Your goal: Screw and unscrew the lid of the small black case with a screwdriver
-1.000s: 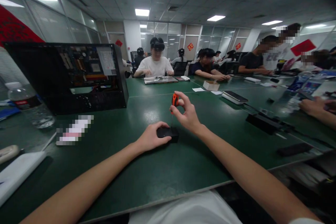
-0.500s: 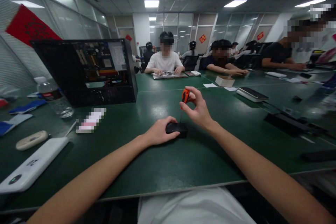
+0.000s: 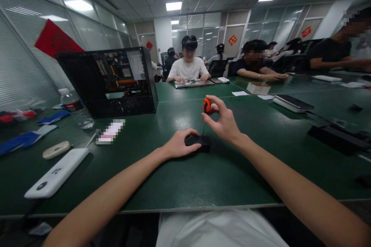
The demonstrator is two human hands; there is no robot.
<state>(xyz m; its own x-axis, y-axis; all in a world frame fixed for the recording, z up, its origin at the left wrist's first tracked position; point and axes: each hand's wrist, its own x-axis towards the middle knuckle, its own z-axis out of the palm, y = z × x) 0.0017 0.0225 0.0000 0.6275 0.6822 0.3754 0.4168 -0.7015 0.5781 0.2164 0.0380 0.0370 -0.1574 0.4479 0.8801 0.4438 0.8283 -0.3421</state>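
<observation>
On the green table (image 3: 179, 185) lies a small black box-shaped part (image 3: 206, 144). My left hand (image 3: 180, 144) grips it from the left, thumb along the near side and fingers over the far side. Above it, my right hand (image 3: 224, 119) pinches the orange and black handle of a screwdriver (image 3: 206, 105) between thumb and fingers. The thin shaft stands nearly upright, its lower end at the top of the black part. Whether the tip sits in a screw is too small to tell.
An opened computer case (image 3: 110, 85) stands at the back left, beside a water bottle (image 3: 77, 110). A white power bank (image 3: 58, 173) lies front left. A small box (image 3: 259, 88) and a black adapter (image 3: 337, 139) are to the right. A co-worker (image 3: 189, 67) sits opposite.
The camera view has turned slightly left, so the scene shifts right. Both hands keep their grips, and the screwdriver handle appears turned, showing more orange.
</observation>
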